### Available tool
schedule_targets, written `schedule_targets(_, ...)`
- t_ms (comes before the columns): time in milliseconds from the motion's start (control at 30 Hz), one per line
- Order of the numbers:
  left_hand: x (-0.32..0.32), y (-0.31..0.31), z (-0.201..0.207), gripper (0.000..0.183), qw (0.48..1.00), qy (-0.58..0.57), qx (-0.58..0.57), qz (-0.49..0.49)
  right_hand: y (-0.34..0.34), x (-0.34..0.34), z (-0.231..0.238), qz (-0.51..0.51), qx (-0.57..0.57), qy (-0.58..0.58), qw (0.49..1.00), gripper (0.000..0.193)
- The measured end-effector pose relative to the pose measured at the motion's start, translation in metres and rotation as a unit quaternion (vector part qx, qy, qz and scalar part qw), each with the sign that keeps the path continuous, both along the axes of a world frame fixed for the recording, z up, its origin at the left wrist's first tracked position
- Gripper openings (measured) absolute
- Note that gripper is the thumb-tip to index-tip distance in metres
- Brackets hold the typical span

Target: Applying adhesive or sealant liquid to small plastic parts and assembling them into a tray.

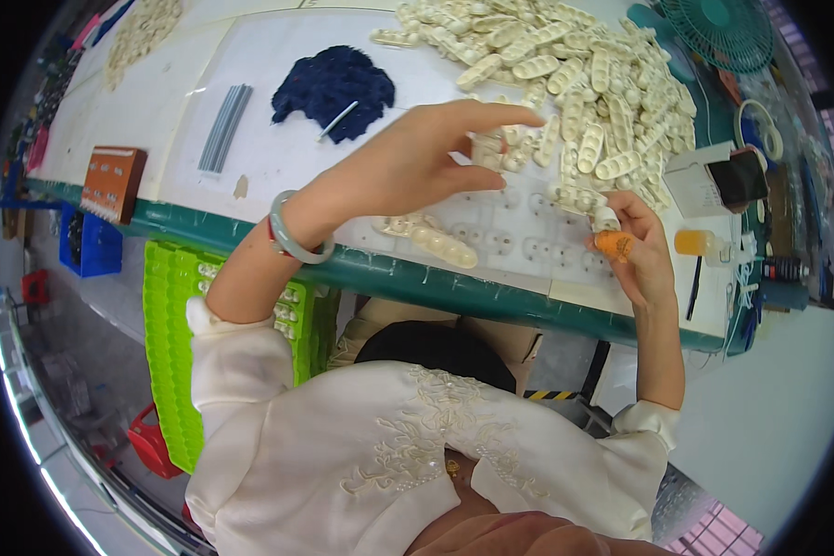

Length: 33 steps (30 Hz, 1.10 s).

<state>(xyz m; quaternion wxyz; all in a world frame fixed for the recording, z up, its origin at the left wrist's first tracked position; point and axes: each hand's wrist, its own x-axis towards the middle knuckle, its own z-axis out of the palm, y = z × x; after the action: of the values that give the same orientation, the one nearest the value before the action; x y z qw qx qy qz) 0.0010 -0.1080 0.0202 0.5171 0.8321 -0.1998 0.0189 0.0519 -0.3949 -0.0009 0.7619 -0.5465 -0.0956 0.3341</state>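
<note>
My left hand (pixel 417 157), a bangle at its wrist, hovers over the table with index finger and thumb stretched apart. Small cream parts (pixel 519 153) show just beyond its fingertips; nothing is plainly gripped. On the right, my right hand (pixel 644 250) pinches a cream moulded piece (pixel 605 219), and an orange cover (pixel 613 245) wraps one of its digits. Between the hands lies a clear sheet or tray (pixel 500 243) with rows of round marks. Loose cream moulded strips (pixel 443 246) rest near the table edge, below my left hand.
A large heap of cream moulded strips (pixel 612 102) covers the far right. Dark blue fluffy material (pixel 329 88) and grey rods (pixel 224 130) lie at left, near a brown block (pixel 113 183). A green fan (pixel 718 32), yellow bottle (pixel 700 243) and white box (pixel 700 181) stand right. Green trays (pixel 171 352) sit below.
</note>
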Motion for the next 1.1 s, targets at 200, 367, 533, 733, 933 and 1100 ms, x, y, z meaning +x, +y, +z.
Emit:
schedule_targets(200,0.008,-0.008,-0.013,0.033,0.991,0.128,-0.009,0.035,0.015,0.000,0.015,0.046,-0.197,-0.077,0.976,0.031)
schedule_targets(367,0.009,-0.015,-0.020,0.031,0.997,0.023,0.078,0.008,0.007,0.005,0.026,0.078,-0.281,-0.071,0.954,0.029)
schedule_targets(533,-0.007,-0.013,-0.024,0.030,0.976,-0.140,0.168,0.005,0.005,0.006,0.022,0.019,-0.375,-0.271,0.886,0.025)
schedule_targets(733,-0.009,-0.014,-0.008,0.028,0.971,-0.122,0.203,0.005,-0.018,0.004,0.013,-0.053,-0.352,-0.507,0.785,0.029)
schedule_targets(933,-0.002,-0.019,-0.021,0.025,0.976,-0.113,0.185,0.004,-0.021,0.006,-0.005,-0.013,-0.360,-0.610,0.706,0.028)
schedule_targets(1100,-0.002,-0.024,-0.016,0.023,0.967,-0.146,0.208,0.020,-0.036,0.003,-0.007,-0.049,-0.360,-0.702,0.613,0.029)
